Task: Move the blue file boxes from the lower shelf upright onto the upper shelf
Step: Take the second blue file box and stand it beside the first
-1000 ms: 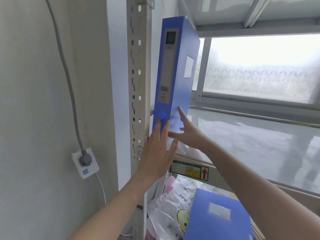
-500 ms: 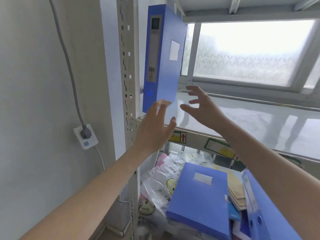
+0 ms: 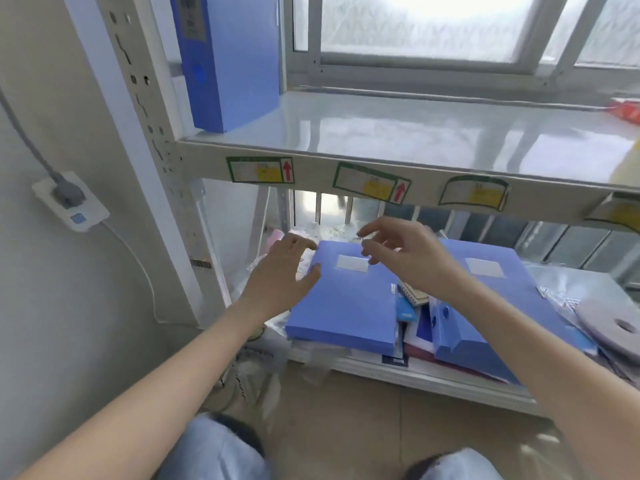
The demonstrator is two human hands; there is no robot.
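Note:
One blue file box (image 3: 235, 60) stands upright at the far left of the upper shelf (image 3: 398, 133), against the perforated post. On the lower shelf (image 3: 433, 379) a second blue file box (image 3: 349, 303) lies flat on a pile. A third blue file box (image 3: 498, 306) lies flat to its right, partly behind my right forearm. My left hand (image 3: 280, 278) is spread open at the flat box's far left corner, thumb touching its edge. My right hand (image 3: 405, 251) hovers open just above that box's white label, holding nothing.
A notebook and loose papers are wedged between the two flat boxes. Plastic bags lie behind them, and grey discs (image 3: 616, 330) at the right. A wall socket with a grey plug (image 3: 67, 199) is at the left. Windows (image 3: 433, 26) back the shelf unit.
Both hands left the upright box on the upper shelf and came down to the flat box on the lower shelf. The view tilted downward.

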